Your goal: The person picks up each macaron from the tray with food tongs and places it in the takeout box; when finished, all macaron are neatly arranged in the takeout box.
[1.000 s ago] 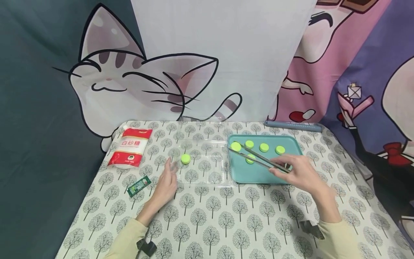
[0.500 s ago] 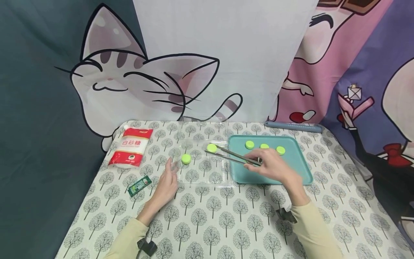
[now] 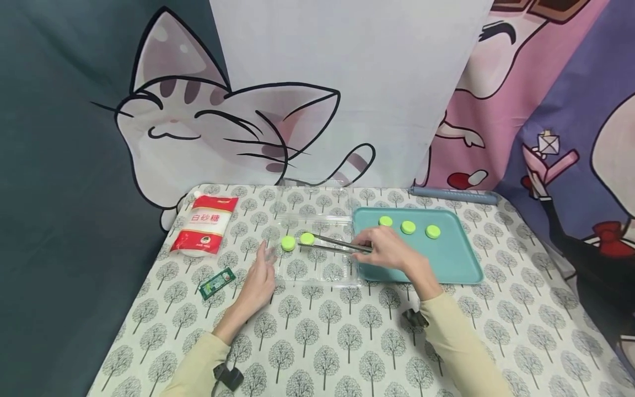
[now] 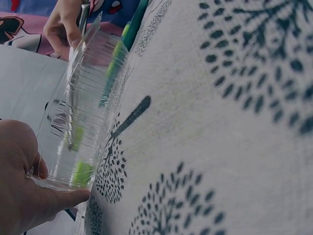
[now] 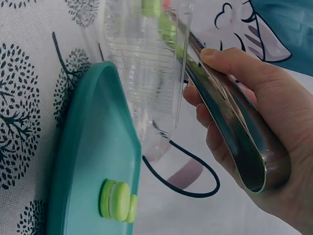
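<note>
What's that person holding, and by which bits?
The right grip holds the tongs by their arms, near the bend; the left grip pinches the box by its left wall.

Pale-yellow fabric sleeves [image 3: 458, 344] at seven and five o'clock end short of bare hands [image 3: 258, 280]; a small, boxy black device [image 3: 229, 377] sits near each cuff [image 3: 432, 306].

The head view has soft, even light, so the table [image 3: 327, 339] looks bright with only weak shadows. The left wrist view is dimmer and rather greyish; there the clear box [image 4: 93, 100] carries thin white glints. In the right wrist view, the tongs [image 5: 226, 129] give shiny reflections.
</note>
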The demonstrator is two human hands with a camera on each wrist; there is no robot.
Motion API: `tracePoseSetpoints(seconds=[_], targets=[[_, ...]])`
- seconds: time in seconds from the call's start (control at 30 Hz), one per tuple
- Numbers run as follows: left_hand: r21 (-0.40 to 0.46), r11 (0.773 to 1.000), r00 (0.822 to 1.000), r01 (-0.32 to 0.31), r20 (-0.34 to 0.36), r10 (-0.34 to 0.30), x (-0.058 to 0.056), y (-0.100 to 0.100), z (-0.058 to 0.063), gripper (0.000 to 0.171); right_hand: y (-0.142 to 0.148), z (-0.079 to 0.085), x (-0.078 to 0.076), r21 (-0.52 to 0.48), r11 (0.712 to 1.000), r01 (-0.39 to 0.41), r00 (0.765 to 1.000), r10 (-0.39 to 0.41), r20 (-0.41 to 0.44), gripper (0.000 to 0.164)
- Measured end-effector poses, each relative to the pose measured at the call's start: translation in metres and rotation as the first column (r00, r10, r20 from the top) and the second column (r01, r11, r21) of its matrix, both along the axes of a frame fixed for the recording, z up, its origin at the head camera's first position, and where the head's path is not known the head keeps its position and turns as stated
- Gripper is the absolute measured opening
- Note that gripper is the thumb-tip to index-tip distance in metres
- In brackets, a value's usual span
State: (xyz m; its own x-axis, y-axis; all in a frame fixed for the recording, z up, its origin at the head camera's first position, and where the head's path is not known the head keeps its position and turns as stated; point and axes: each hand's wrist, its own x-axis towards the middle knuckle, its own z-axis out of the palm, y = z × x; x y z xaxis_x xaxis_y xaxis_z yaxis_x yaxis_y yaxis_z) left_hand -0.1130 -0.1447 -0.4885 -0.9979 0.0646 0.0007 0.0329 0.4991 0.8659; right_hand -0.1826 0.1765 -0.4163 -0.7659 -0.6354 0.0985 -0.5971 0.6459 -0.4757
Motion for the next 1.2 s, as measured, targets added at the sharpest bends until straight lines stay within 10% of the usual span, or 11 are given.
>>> tracePoseSetpoints(seconds=[0.5,1.2], targets=[[-0.003,1.0,1.0,0.016,0.019,-0.016,-0.001,0.003,0.002,0.064,-0.007,0.006,-0.008,0.121,0.992,0.042,0.997,-0.049,0.056,0.035],[0.0,1.0,0.999,0.005,0.034,-0.005,0.001,0.001,0.001,0.065,0.042,0.02,0.012,-0.046,0.988,0.146,0.989,-0.145,0.023,0.031]])
